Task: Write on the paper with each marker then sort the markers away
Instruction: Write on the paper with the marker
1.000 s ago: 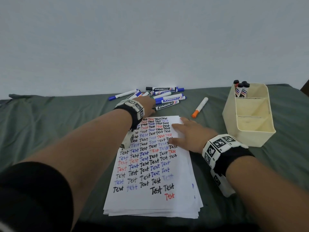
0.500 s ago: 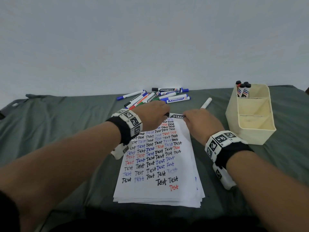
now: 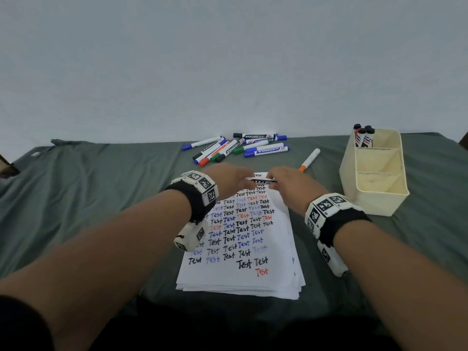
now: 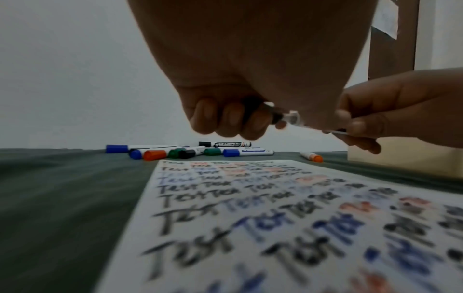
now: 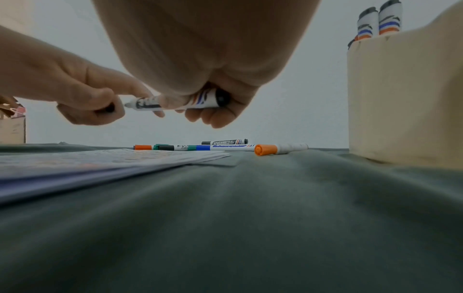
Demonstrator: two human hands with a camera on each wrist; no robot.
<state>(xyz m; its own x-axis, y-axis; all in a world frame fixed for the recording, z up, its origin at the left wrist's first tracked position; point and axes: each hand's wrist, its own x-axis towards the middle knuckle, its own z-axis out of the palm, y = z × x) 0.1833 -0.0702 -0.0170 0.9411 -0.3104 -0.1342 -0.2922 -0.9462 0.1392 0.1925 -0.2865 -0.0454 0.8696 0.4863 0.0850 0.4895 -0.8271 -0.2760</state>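
- Right hand (image 5: 213, 107) curled round one white marker (image 5: 175, 102), held level above the far end of the paper (image 3: 243, 249).
- Left hand (image 4: 225, 119) gripping the black cap (image 4: 253, 111) at the marker's other end, fingers folded tight.
- Cap just off the barrel, bare nib end showing between the two hands.
- One stack of sheets on the green cloth (image 3: 101, 198), top sheet filled with rows of "Test" in black, blue and red.
- One orange-capped marker (image 3: 309, 160) lying alone beside the paper.
- About ten loose markers (image 3: 235, 148) heaped beyond; exact count unclear.
- One cream organiser (image 3: 374, 201), three compartments; three markers (image 3: 363, 138) upright in the farthest.
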